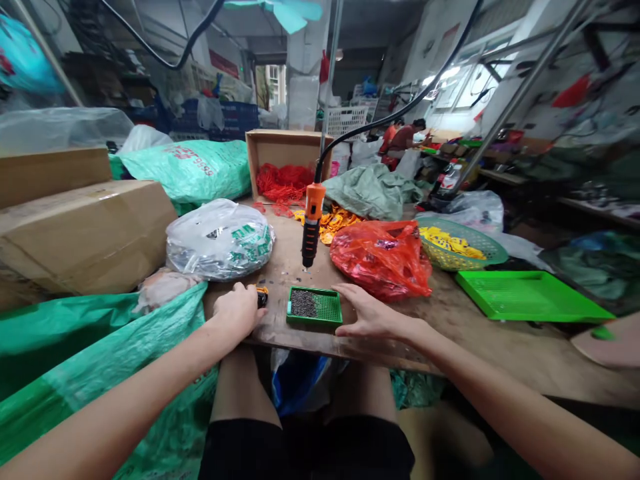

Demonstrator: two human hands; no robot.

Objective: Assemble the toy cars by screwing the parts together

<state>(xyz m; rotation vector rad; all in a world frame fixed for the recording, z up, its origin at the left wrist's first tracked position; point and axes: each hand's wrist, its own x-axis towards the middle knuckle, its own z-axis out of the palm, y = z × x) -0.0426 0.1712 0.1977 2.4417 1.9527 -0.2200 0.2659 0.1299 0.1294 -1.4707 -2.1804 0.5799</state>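
Note:
A small green tray [327,308] with many tiny dark screws [303,303] in its left part lies near the table's front edge. My right hand [367,312] is at the tray's right side, thumb and fingers apart, with nothing in its grasp. To the left of the tray, my left hand [236,310] is closed around a small black and orange object [262,296], mostly hidden by the fingers. Above and behind the tray an orange and black electric screwdriver [313,220] hangs upright from a cable, tip down.
Silvery plastic bag [220,240] at left, red bag [383,260] at right. Farther right are a basket of yellow pieces [493,250] and a green tray [530,297]. Cardboard boxes [85,227] stand at far left. An open box [287,143] holds red netting. People [403,140] sit far back.

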